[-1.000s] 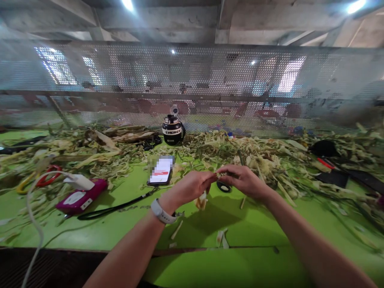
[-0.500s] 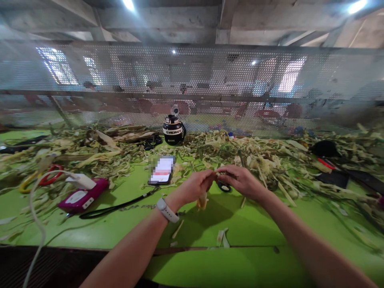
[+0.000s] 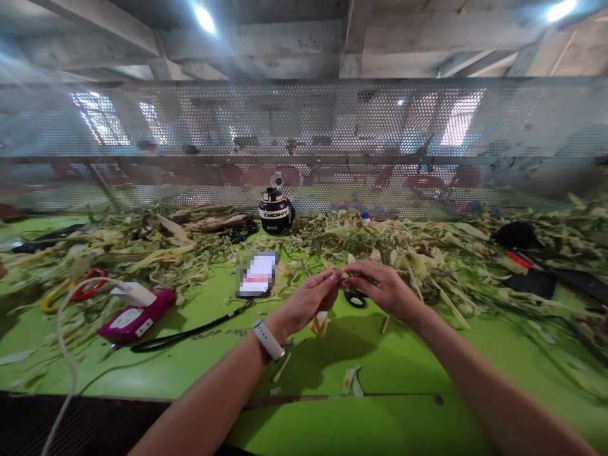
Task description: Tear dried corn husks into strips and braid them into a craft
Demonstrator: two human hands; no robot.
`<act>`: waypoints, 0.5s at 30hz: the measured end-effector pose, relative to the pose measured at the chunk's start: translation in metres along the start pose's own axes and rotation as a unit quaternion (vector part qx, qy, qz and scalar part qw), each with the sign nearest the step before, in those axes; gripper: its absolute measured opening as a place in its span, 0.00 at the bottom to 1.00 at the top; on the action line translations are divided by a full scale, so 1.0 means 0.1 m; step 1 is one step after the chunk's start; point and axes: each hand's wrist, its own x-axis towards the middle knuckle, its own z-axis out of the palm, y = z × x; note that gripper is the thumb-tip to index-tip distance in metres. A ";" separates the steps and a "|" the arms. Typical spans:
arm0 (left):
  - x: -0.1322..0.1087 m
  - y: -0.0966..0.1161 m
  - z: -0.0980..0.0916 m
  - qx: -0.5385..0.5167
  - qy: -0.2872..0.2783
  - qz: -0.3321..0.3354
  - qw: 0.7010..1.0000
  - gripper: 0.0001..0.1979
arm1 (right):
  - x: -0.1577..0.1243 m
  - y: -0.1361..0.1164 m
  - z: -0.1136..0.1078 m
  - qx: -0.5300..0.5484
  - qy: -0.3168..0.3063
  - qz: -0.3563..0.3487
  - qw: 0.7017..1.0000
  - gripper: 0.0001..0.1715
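My left hand (image 3: 308, 300), with a white watch (image 3: 268, 340) on its wrist, is closed in a pinch at the middle of the green table (image 3: 199, 370). Close beside it, my right hand (image 3: 380, 288) is closed too, its fingertips meeting the left ones. Between them is a small pale piece, perhaps of husk, too small to name surely. A yellowish husk piece (image 3: 320, 323) shows just below my left hand. Behind the right fingers lies a black round object (image 3: 355, 298) with a pale centre.
Heaps of husk strips (image 3: 408, 253) run along the back. A phone (image 3: 257, 275) lies left of my hands, a black bottle (image 3: 276, 212) behind it. Farther left are a magenta power block (image 3: 137, 316) and red-handled scissors (image 3: 90, 285). A perforated screen (image 3: 313, 120) stands behind.
The view has tilted and shifted slightly. My hands stay together, with my left hand turned a little and more of the yellowish husk piece visible below it.
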 end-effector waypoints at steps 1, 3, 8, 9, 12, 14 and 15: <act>0.00 0.01 -0.01 -0.011 -0.006 -0.009 1.000 0.18 | 0.00 0.00 0.00 0.000 -0.002 -0.003 1.000 0.16; -0.01 0.03 -0.04 -0.025 -0.022 -0.027 0.999 0.18 | 0.00 0.01 0.00 0.003 -0.008 -0.006 1.000 0.16; -0.02 0.05 -0.10 -0.004 -0.049 -0.024 0.999 0.18 | 0.00 0.02 0.00 0.017 -0.024 -0.003 1.000 0.16; -0.02 0.05 -0.11 0.018 -0.050 -0.019 0.998 0.19 | 0.00 0.02 -0.01 0.020 -0.028 -0.004 0.999 0.16; -0.02 0.05 -0.10 0.096 -0.053 -0.020 0.994 0.20 | 0.00 0.02 -0.02 0.022 -0.040 -0.005 0.999 0.16; -0.01 0.04 -0.09 0.139 -0.054 -0.020 0.989 0.21 | -0.01 0.02 -0.04 0.012 -0.047 -0.008 0.999 0.15; 0.00 0.03 -0.09 0.159 -0.051 -0.014 0.986 0.22 | -0.01 0.02 -0.05 0.004 -0.050 -0.012 0.999 0.15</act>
